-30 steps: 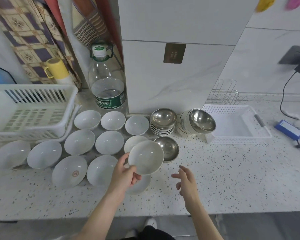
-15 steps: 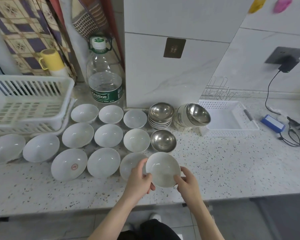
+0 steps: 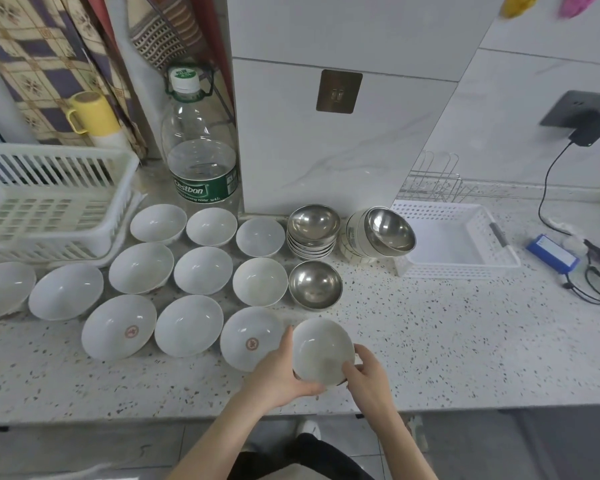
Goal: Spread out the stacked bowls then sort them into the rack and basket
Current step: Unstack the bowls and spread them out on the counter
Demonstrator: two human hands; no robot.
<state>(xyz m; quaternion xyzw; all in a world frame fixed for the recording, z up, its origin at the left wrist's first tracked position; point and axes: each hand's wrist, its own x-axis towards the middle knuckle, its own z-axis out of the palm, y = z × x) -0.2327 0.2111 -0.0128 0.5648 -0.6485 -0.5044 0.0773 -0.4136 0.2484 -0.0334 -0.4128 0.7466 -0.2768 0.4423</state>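
Both hands hold one small white bowl near the counter's front edge. My left hand grips its left rim and my right hand grips its lower right rim. Several white bowls lie spread in rows to the left, the nearest one bearing a red mark. A single steel bowl sits behind the held bowl. Behind that stands a stack of steel bowls, and a second stack leans on its side against the white basket. The white rack stands at the far left.
A large water bottle stands behind the bowls beside a white cabinet. A yellow mug sits behind the rack. A wire rack stands by the wall. A blue box and cables lie at far right.
My left hand carried the white bowl from mid-air down toward the front of the counter, right of the red-marked bowl. My right hand came in and took hold of its right rim.
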